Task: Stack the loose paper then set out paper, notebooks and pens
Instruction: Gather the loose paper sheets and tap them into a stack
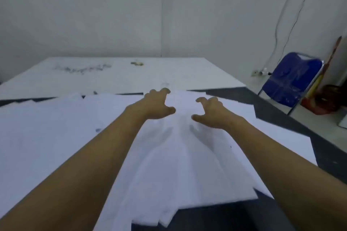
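Note:
Several loose white paper sheets (56, 137) lie spread and overlapping across a dark table (328, 155), reaching from the near edge to the far side. Both my arms stretch forward over them. My left hand (156, 104) hovers above the far sheets with its fingers curled and apart, holding nothing. My right hand (211, 111) is close beside it, fingers also spread and clawed, thumb pointing left, empty. A narrow strip of paper shows between the two hands. No notebooks or pens are recognisable in view.
A white table (122, 75) adjoins the far side, with grey scribble marks (82, 68) and a small yellowish object (137, 63) on it. A blue folding chair (293, 78) stands at the right by the wall, with cables hanging above.

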